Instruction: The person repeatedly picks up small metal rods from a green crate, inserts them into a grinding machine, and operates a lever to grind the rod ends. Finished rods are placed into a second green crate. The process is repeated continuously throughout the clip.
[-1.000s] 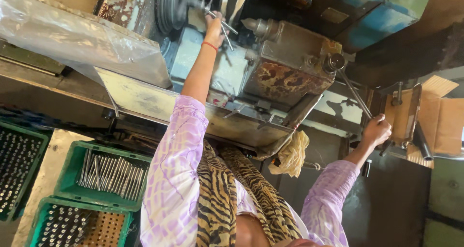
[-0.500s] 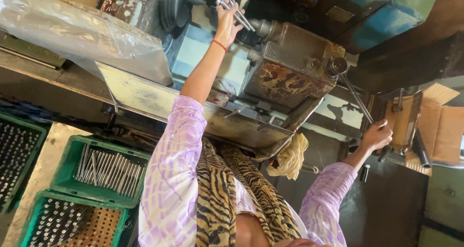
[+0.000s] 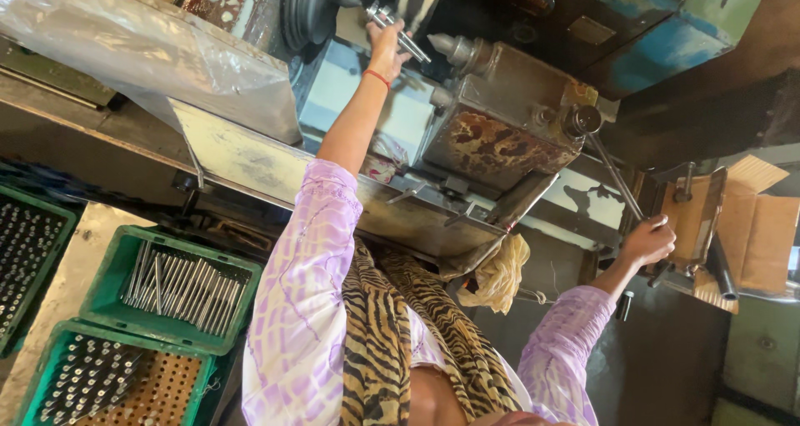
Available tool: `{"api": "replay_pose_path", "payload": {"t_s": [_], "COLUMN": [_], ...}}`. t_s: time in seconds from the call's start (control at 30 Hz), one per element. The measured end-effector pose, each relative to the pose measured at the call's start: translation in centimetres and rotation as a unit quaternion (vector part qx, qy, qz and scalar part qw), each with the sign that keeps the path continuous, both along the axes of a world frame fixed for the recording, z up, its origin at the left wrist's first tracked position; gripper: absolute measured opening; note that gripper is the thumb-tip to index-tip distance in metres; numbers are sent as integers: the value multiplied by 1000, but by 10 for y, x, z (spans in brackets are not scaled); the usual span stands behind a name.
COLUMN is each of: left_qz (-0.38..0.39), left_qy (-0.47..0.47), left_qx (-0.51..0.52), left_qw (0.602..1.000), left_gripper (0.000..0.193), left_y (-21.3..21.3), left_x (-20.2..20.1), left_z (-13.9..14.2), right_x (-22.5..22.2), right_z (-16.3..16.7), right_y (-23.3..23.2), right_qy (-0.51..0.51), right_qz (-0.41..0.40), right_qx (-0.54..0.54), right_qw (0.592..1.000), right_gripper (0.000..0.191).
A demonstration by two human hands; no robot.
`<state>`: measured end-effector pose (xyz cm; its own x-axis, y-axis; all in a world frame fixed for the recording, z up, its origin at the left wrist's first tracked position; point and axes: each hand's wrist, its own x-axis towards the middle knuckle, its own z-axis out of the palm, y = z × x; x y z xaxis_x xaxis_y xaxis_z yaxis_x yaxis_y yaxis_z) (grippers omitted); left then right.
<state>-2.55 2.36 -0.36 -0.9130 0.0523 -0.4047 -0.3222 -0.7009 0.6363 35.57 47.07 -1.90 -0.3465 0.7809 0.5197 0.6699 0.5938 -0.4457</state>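
My left hand (image 3: 385, 51) is raised to the machine and shut on a couple of thin metal rods (image 3: 403, 34), held just beside the dark round chuck (image 3: 310, 9). A pointed metal tip (image 3: 446, 47) sticks out from the rusty machine block (image 3: 500, 122) right of that hand. My right hand (image 3: 648, 241) grips the end of a long steel lever (image 3: 612, 172) that runs up to a round hub on the block. Both arms wear purple patterned sleeves; a tiger-striped scarf (image 3: 392, 343) hangs between them.
Green crates sit at lower left: one with loose steel rods (image 3: 179, 286), one with upright pieces in a perforated board (image 3: 108, 380), another at the far left (image 3: 25, 251). A clear plastic sheet (image 3: 142, 51) covers the machine's left side. A yellow cloth (image 3: 500, 276) hangs below; a cardboard box (image 3: 762, 234) stands at right.
My left hand has risen with the rods from lower on the machine up to beside the chuck. My right hand has stayed on the lever.
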Motion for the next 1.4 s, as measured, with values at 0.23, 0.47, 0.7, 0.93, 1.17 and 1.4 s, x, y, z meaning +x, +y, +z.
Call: {"api": "replay_pose_path", "payload": {"t_s": [0.23,0.47,0.7,0.93,1.17,1.4], "left_qz": [16,104,124,122,125,127], "left_qy": [27,41,56,82,83,62], "left_qx": [-39,-4,34,85,69,66], "left_qw": [999,994,990,986,986,988], "left_gripper": [48,66,78,75,77,79], "left_y": [3,6,-9,-12,-5,-1], "left_x": [-1,-1,-4,6,12,15], "left_z": [0,4,8,17,22,22], "right_x": [0,0,5,29,47,66], "right_z": [0,3,5,5,-2,-11], "right_y": [-1,-4,-14,-22,-22,-37], "right_qy": [21,22,-23,-86,-126,-88], "right_qz": [19,23,37,86,25,108], "right_qx": [-14,-31,-40,-17,-27,-42], "right_qw": [999,999,998,992,991,989], "right_gripper": [49,52,52,51,58,54]}}
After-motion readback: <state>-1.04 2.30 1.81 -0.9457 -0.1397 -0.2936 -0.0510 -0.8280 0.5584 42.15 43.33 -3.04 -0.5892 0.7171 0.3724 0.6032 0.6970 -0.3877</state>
